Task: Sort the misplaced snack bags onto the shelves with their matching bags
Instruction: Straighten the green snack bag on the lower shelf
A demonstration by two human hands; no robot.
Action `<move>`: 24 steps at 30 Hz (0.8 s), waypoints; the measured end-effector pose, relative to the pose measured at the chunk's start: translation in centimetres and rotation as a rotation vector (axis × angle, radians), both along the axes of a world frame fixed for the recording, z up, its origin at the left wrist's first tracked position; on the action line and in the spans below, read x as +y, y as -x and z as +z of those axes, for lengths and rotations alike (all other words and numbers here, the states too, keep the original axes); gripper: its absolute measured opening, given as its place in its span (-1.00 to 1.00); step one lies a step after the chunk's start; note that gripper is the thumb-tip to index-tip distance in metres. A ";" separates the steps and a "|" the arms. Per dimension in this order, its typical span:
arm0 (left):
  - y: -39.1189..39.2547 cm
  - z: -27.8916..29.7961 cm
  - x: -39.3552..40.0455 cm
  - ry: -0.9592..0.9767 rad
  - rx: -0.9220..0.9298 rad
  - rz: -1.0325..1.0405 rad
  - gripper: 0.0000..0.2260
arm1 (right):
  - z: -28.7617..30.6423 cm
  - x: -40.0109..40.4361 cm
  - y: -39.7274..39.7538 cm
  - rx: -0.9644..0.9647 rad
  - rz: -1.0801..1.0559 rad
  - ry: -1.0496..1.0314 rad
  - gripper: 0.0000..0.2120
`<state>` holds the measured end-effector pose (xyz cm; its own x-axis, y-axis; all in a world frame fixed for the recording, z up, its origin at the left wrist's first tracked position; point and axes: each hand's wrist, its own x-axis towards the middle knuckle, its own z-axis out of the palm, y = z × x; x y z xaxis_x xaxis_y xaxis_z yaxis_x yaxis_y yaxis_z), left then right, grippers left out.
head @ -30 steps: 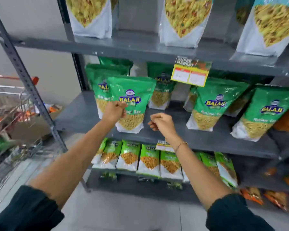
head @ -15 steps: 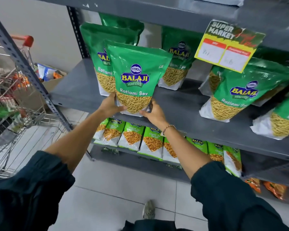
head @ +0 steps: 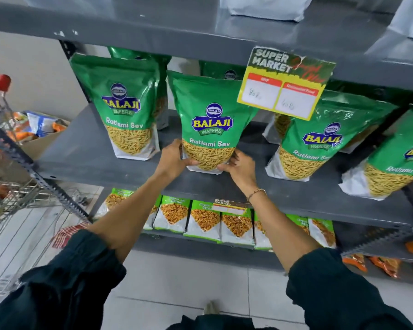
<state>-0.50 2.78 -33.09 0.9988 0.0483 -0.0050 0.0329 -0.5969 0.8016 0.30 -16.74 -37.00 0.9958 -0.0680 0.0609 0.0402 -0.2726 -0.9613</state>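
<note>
A green Balaji Ratlami Sev bag (head: 210, 115) stands upright on the grey middle shelf (head: 86, 160). My left hand (head: 174, 158) grips its lower left corner and my right hand (head: 240, 166) grips its lower right corner. Matching Ratlami Sev bags stand on both sides: one to the left (head: 124, 108), one to the right (head: 324, 141), and another at the far right (head: 396, 167). More green bags stand behind them, mostly hidden.
A yellow price tag (head: 284, 84) hangs from the upper shelf (head: 177, 22) just right of the held bag. Smaller green bags (head: 204, 219) line the lower shelf. A shopping cart (head: 7, 191) and a cardboard box (head: 38, 141) stand at the left. Orange packets (head: 382, 265) lie lower right.
Both hands have slid the held bag to the right, away from the left bag it overlapped, into the gap beside the price tag. My view has moved closer to the shelf.
</note>
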 end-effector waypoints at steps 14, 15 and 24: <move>-2.9 -1.7 -2.9 0.085 0.074 -0.029 -0.41 | -0.5 -2.6 -1.2 0.035 -0.066 0.060 -0.57; -3.0 -1.8 -2.8 0.084 0.077 -0.028 -0.41 | -0.6 -2.6 -1.2 0.033 -0.064 0.064 -0.58; -2.7 -1.9 -3.0 0.102 0.071 -0.039 -0.40 | -0.3 -2.6 -0.9 0.070 -0.031 0.079 -0.58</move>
